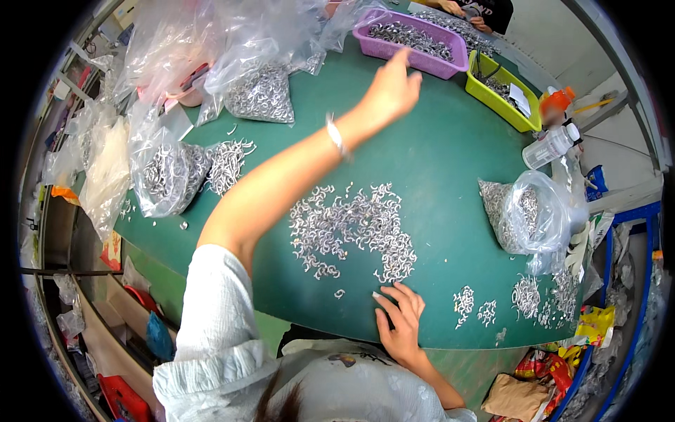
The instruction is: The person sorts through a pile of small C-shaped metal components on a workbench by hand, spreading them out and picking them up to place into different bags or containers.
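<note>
Green table (450, 162): a loose pile of curved metal pieces (365, 228) lies mid-surface
Room: blue shelf frame (633, 212) at right
Purple basket (444, 69): metal pieces
Yellow-green basket (496, 105): metal pieces, white paper (519, 98)
Clear bags (261, 98): metal pieces, left and right
Left hand (394, 88): by the purple basket, fingers bent; cannot tell whether pinching anything
Right hand (401, 320): loosely spread at the pile's near edge
</note>
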Available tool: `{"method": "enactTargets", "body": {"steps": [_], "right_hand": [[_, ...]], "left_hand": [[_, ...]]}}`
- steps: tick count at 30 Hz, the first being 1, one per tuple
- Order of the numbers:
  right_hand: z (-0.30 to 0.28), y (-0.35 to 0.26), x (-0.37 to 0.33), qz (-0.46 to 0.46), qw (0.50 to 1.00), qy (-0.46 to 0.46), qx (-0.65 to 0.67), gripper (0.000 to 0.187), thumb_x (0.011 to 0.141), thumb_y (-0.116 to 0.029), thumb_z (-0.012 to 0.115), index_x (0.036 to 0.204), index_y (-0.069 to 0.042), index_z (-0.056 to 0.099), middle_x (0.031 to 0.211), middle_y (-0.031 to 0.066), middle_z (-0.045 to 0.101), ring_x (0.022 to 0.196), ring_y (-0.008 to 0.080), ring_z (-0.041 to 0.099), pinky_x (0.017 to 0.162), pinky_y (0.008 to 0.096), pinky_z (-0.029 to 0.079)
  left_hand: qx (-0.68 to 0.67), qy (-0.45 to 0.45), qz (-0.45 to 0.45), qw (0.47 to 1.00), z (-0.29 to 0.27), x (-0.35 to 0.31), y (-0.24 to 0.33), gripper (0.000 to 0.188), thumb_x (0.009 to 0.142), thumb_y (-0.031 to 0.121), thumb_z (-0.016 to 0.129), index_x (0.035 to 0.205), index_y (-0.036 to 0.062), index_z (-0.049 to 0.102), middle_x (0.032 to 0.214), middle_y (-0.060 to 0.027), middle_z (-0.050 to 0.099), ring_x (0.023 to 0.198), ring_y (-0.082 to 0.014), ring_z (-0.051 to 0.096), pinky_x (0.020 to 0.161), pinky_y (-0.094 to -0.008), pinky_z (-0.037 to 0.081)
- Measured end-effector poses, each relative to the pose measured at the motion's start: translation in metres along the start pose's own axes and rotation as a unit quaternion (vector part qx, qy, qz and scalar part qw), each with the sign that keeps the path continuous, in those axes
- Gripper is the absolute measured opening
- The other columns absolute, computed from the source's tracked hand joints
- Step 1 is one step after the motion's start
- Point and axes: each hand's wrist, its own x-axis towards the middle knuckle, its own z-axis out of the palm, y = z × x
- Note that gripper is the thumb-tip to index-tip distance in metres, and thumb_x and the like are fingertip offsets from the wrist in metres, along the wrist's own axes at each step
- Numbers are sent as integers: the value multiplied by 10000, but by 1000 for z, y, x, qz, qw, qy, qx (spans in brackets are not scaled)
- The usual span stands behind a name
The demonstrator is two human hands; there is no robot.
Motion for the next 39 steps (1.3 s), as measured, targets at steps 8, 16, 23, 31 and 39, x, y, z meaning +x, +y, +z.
{"method": "enactTargets", "body": {"steps": [8,16,23,31,39], "right_hand": [[-9,5,47,15,982,-110,-153,604,838,-314,704,1352,-59,518,1506,166,353,1415,423,252,1087,594,215],[2,-13,16,-74,948,-282,-132,734,790,-439,710,1395,-95,481,1552,126,303,1454,359,216,1092,676,201],[-7,0,21,-69,980,-176,-67,596,808,-279,723,1340,-87,532,1503,115,403,1447,336,273,1113,650,120],[-38,7,6,18,966,-190,-175,510,828,-197,706,1302,-60,575,1492,76,425,1430,359,295,1119,637,152],[-17,9,22,3,996,-62,-64,326,831,-109,706,1144,-34,651,1315,120,553,1316,340,446,1097,526,262]], "left_hand": [[44,-330,14,943,-82,-182,33,459,895,132,648,1331,54,529,1416,-165,476,1305,-397,450,1066,-463,384],[287,-367,80,881,-102,-284,18,587,855,192,670,1406,121,483,1555,-65,318,1454,-355,219,1046,-723,227],[342,-247,123,898,-95,-234,-18,489,849,47,599,1333,92,543,1508,-99,374,1409,-386,287,1056,-689,271],[151,-354,71,920,-101,-316,55,420,826,124,703,1223,36,596,1383,-144,496,1341,-319,413,1103,-561,275],[165,-185,47,968,-69,-270,31,167,808,111,726,931,80,617,898,-58,532,861,-255,510,754,-378,347]]}}
